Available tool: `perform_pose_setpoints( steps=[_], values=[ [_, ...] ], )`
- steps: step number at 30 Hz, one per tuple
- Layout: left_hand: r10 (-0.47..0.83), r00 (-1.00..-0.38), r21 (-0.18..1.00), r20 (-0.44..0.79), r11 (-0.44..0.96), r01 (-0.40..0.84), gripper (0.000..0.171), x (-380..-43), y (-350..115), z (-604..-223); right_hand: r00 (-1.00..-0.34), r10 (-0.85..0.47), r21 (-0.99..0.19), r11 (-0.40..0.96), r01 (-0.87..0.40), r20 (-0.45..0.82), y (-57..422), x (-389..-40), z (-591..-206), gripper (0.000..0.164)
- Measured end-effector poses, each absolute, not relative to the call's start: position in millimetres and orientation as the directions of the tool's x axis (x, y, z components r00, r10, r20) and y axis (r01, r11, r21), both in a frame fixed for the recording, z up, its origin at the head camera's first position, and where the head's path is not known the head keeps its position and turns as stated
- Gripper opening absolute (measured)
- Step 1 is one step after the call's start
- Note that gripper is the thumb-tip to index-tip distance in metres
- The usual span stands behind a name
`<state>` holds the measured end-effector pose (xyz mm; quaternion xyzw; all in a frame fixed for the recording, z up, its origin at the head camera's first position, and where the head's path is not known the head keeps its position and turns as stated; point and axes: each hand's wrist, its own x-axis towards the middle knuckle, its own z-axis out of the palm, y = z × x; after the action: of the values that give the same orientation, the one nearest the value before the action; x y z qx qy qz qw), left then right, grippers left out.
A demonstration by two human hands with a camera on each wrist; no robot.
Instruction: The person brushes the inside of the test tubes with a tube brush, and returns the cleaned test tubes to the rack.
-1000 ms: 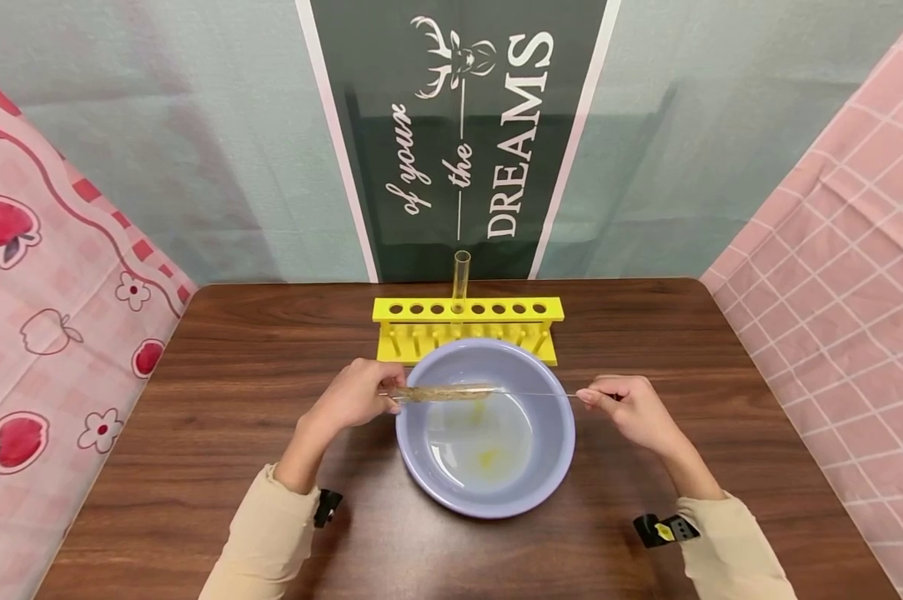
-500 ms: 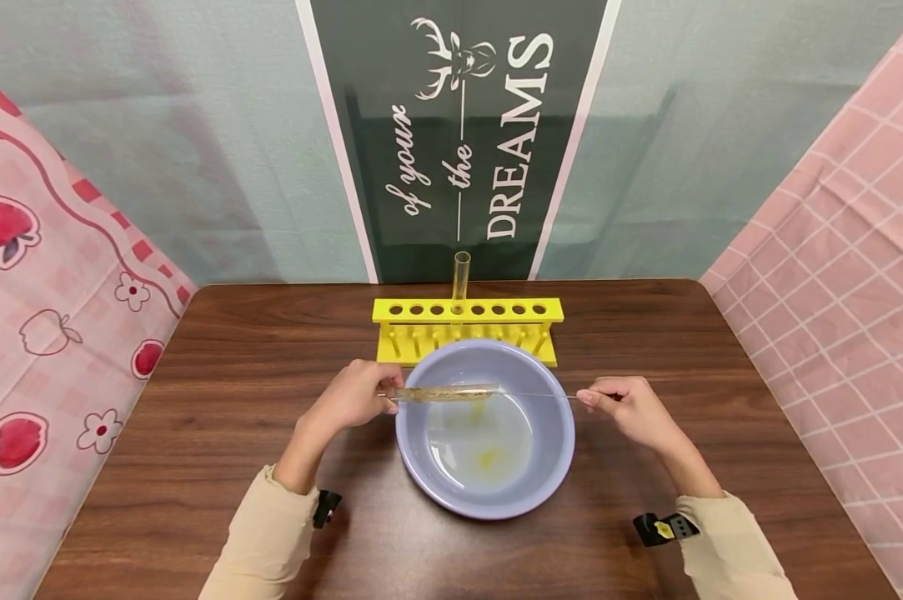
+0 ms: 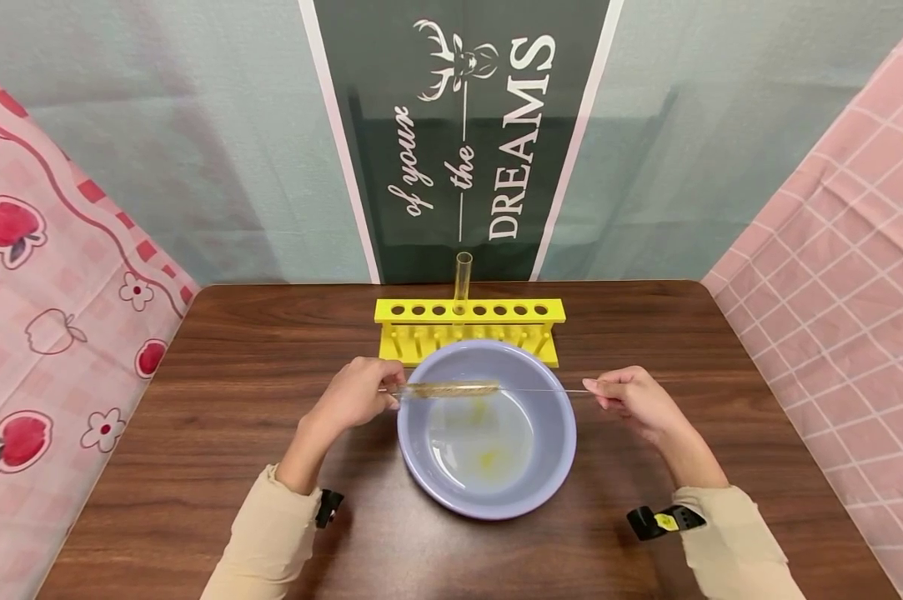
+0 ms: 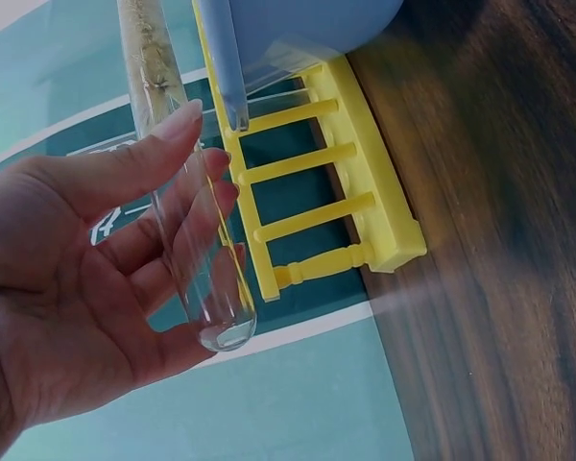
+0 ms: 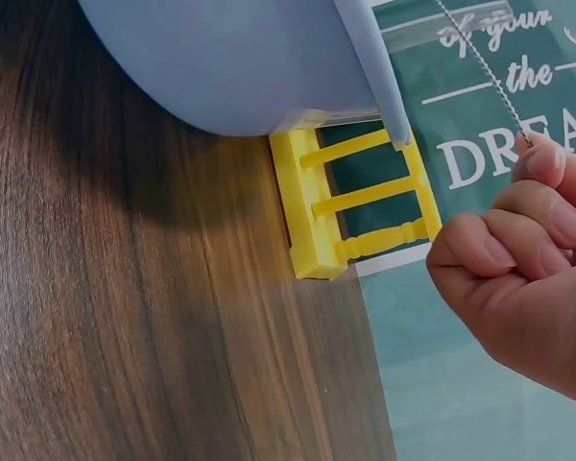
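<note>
My left hand [image 3: 357, 392] holds a clear glass test tube [image 4: 209, 298] lying nearly level over a lavender basin [image 3: 559, 425]. In the left wrist view, thumb and fingers are around the tube near its rounded end. A test tube brush [image 3: 451, 389] with pale bristles sits inside the tube. Its thin twisted wire handle [image 5: 488, 69] runs out of the mouth to my right hand [image 3: 634, 404], which pinches the wire's end beyond the basin's right rim. The other fingers of that hand are curled. Cloudy liquid with yellowish patches lies in the basin.
A yellow test tube rack [image 3: 469, 310] stands just behind the basin. One clear tube [image 3: 462, 279] rises upright from a middle hole. The brown wooden tabletop [image 3: 256, 333] has patterned cloths at its back and sides.
My right hand has shifted slightly right and away from me, its wrist turning a little. The left hand, tube and basin stay nearly where they were.
</note>
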<state>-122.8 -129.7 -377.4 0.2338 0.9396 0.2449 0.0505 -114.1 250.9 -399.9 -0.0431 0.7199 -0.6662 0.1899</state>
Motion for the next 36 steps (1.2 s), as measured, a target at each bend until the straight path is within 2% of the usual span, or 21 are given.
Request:
perform_pose_setpoints(
  steps=[5, 8, 11, 17, 24, 31, 36],
  values=[
    [0.464, -0.886, 0.487, 0.012, 0.771, 0.41, 0.018, -123.2, -130.5, -377.5, -0.895, -0.369, -0.962, -0.006, 0.272, -0.251, 253.8, -115.3, -400.6, 0.04],
    [0.462, -0.887, 0.485, 0.012, 0.773, 0.409, 0.018, -123.4, -131.3, -377.0, -0.888, -0.375, -0.956, -0.016, 0.294, -0.267, 254.8, -116.4, -399.9, 0.039],
    [0.458, -0.889, 0.483, 0.015, 0.775, 0.407, 0.018, -123.8, -132.3, -375.8, -0.898, -0.347, -0.961, 0.043, 0.273, -0.271, 254.6, -117.4, -398.7, 0.038],
    [0.458, -0.888, 0.478, 0.048, 0.77, 0.423, 0.018, -125.8, -136.9, -374.5, -0.944, -0.298, -0.959, 0.278, 0.057, -0.142, 249.1, -118.3, -395.7, 0.032],
    [0.438, -0.896, 0.484, 0.074, 0.77, 0.416, 0.02, -128.3, -140.4, -375.8, -0.963, -0.268, -0.829, 0.535, -0.166, 0.02, 245.2, -119.3, -403.8, 0.025],
    [0.427, -0.899, 0.482, 0.095, 0.771, 0.417, 0.02, -130.3, -143.3, -378.5, -0.947, -0.262, -0.772, 0.557, -0.306, 0.187, 242.4, -116.5, -412.1, 0.023],
    [0.424, -0.898, 0.479, 0.12, 0.768, 0.426, 0.021, -131.7, -146.9, -381.3, -0.906, -0.282, -0.708, 0.566, -0.423, 0.317, 241.0, -115.6, -418.7, 0.021]
  ],
)
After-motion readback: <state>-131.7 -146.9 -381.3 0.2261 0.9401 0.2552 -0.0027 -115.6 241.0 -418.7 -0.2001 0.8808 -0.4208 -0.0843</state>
